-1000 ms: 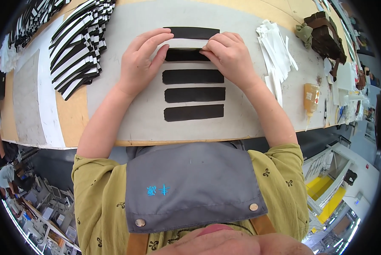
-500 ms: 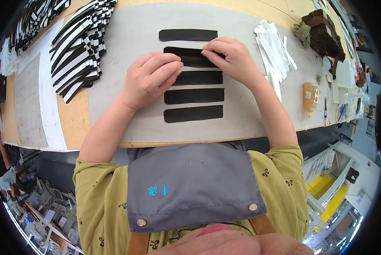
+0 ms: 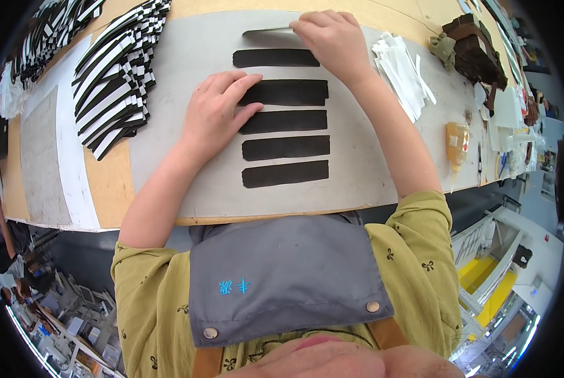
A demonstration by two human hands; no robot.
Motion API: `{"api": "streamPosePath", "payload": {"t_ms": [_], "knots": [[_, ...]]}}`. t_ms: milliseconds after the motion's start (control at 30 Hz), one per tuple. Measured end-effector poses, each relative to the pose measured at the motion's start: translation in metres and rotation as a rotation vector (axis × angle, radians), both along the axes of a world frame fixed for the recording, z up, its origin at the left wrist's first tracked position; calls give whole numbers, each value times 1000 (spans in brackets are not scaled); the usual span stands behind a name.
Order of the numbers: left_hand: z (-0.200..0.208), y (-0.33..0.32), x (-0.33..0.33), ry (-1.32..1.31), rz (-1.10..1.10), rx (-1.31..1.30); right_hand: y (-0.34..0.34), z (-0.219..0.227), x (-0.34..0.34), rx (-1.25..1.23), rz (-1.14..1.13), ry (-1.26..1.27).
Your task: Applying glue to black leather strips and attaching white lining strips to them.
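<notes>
Several black strips lie flat in a column on a grey work mat (image 3: 357,151). My left hand (image 3: 219,110) is at the left ends of the second strip (image 3: 288,92) and third strip (image 3: 288,121), its thumb and index finger apart. The second strip has a doubled edge at its right end. Above the top strip (image 3: 272,58), my right hand (image 3: 332,38) pinches one end of a thin strip (image 3: 266,31). This held strip shows almost edge-on, dark with a greyish face; its right end is hidden by my fingers.
Left of the mat are overlapping piles of black-and-white strips (image 3: 115,79). White strips (image 3: 398,72) lie beyond my right forearm. Farther right are a dark brown block (image 3: 474,53), a crumpled green cloth (image 3: 442,50) and a bottle of amber liquid (image 3: 457,142). The table's front edge is near my body.
My right hand has moved up and away from the second strip and now has a thin strip in its fingers. My left hand has spread its fingers and shifted slightly left and down.
</notes>
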State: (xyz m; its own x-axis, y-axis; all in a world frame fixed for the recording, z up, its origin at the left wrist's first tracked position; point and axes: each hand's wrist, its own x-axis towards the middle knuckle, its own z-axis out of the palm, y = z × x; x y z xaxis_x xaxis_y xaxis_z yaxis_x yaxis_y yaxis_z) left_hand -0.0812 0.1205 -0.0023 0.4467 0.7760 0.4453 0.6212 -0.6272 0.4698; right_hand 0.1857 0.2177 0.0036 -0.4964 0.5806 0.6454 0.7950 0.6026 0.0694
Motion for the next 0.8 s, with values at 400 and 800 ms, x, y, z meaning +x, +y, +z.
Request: {"api": "streamPosePath", "payload": {"t_ms": [400,800], "knots": [[-5,2,-5,61,-22,41,-87,24,-7,-460,153,-83],[0,6,-5,-108,67,260,-96,15,-3,-155,65,-8]]}}
